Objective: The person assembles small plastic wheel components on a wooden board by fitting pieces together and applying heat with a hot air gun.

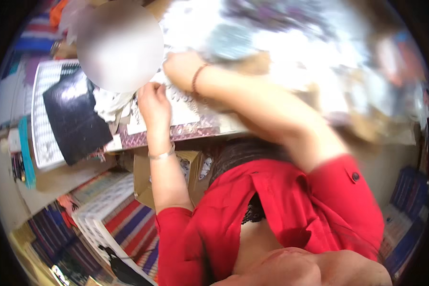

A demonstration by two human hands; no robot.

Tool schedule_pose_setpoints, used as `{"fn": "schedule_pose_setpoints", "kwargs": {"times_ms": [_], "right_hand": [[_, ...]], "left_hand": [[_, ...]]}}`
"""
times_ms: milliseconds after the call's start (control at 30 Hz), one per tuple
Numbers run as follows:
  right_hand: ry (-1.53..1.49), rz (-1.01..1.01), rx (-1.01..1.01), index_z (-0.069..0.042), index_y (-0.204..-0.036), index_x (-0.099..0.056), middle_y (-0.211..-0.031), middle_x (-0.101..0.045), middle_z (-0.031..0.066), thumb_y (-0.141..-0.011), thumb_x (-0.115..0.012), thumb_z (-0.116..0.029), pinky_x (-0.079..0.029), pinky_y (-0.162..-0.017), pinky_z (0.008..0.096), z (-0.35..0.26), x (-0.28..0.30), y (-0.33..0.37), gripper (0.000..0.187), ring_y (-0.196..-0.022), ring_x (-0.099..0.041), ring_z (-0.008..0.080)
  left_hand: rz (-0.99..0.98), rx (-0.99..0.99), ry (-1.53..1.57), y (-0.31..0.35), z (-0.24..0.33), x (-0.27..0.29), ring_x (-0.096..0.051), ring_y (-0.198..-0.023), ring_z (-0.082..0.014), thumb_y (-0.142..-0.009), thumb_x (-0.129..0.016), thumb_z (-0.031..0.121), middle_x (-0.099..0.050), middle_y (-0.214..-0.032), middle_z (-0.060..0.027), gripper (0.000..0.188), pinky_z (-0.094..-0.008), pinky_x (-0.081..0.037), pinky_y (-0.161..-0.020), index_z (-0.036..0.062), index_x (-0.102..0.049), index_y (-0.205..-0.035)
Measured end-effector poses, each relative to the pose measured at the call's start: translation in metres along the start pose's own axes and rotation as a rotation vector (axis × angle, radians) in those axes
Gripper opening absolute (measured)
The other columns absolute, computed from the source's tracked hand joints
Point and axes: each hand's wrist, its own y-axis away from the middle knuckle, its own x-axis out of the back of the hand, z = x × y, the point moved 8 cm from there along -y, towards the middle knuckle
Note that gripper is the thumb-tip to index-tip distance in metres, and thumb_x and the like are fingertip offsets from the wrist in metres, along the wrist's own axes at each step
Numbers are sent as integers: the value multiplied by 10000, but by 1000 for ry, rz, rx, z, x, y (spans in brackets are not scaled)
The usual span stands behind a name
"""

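My left hand (pixel 153 104) rests on a white patterned sheet of fabric or paper (pixel 186 112) with a maroon border, lying on the table edge. A metal bangle is on that wrist. My right hand (pixel 180 68) reaches further up the same sheet, fingers curled at its top edge; a red thread bracelet circles that wrist. Whether either hand grips the sheet is blurred. Both arms come out of red sleeves.
A black patterned cloth (pixel 76 117) lies on a white gridded board (pixel 45 138) at left. A cardboard box (pixel 145 183) stands under the table. Striped fabrics (pixel 128 224) and stacked cloth fill the floor at lower left. The table's right side is blurred clutter.
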Motion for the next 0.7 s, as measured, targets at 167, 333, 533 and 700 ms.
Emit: {"fn": "schedule_pose_setpoints", "kwargs": {"times_ms": [167,333,533,700], "right_hand": [[-106,271,-67,-52,-848,-663,-862,-640,137,-788,-643,-170,-547,-678,441,29,71,86,133,-802,-674,312],[16,98,-439,-49,-856,-667,-812,-628,151,-814,-671,-200,-540,-653,443,91,72,219,157,-724,-649,369],[-130,284,-399,-16,-826,-653,-809,-640,196,-885,-655,-212,-516,-678,447,131,95,212,205,-755,-634,382],[94,377,-317,-10,-883,-640,-851,-632,195,-901,-627,-172,-514,-682,447,169,81,197,164,-763,-626,379]], "left_hand": [[-26,-38,216,27,49,2,-570,-849,-360,-863,-599,3,-593,-865,-161,14,-440,-459,-744,2,-589,-872],[-248,-491,421,31,155,-46,-570,-842,-336,-842,-651,17,-577,-867,-151,57,-402,-478,-753,6,-604,-873],[-358,-613,347,30,201,-83,-545,-816,-362,-781,-716,38,-574,-850,-172,127,-440,-463,-740,-2,-596,-791],[-327,-526,354,30,212,-94,-555,-811,-358,-778,-723,51,-580,-831,-168,154,-440,-462,-733,5,-590,-839]]}}
